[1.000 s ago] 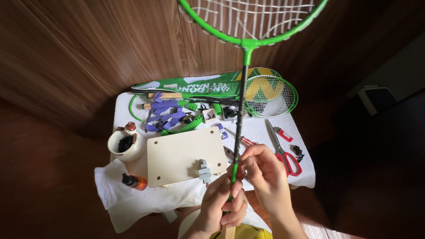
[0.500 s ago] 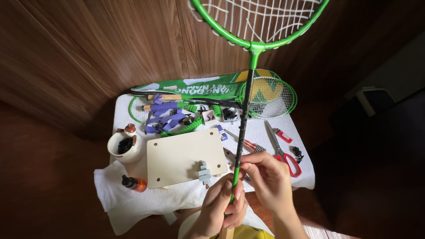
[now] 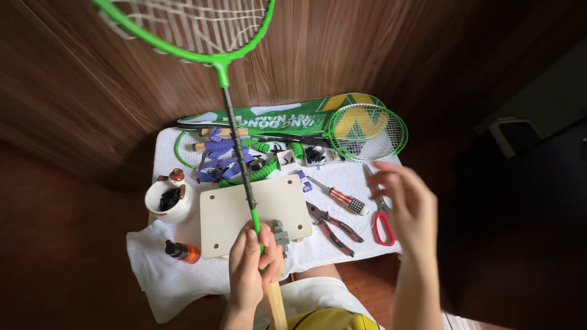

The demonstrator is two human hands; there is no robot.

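Note:
My left hand (image 3: 252,264) grips the bare wooden handle of a green badminton racket (image 3: 227,91), just below where the dark shaft meets the green cone. The racket stands upright and leans left, its strung head at the top left of the view. My right hand (image 3: 405,206) is off the racket, fingers spread, hovering above the red-handled scissors (image 3: 381,215) at the table's right side. Beneath the shaft lies a pale wooden board (image 3: 254,214) with a small metal clamp (image 3: 280,233) at its near edge.
A white cloth (image 3: 177,272) covers the small table. On it are a white cup (image 3: 168,201) with dark bits, a small orange-and-black bottle (image 3: 182,251), pliers (image 3: 333,226), a screwdriver (image 3: 339,198), purple and green grip tapes (image 3: 223,160), a second racket (image 3: 365,131) and a green racket cover (image 3: 269,119).
My right hand has let go of the racket shaft and moved out to the right, opening. The racket has tilted and swung to the left in my left hand.

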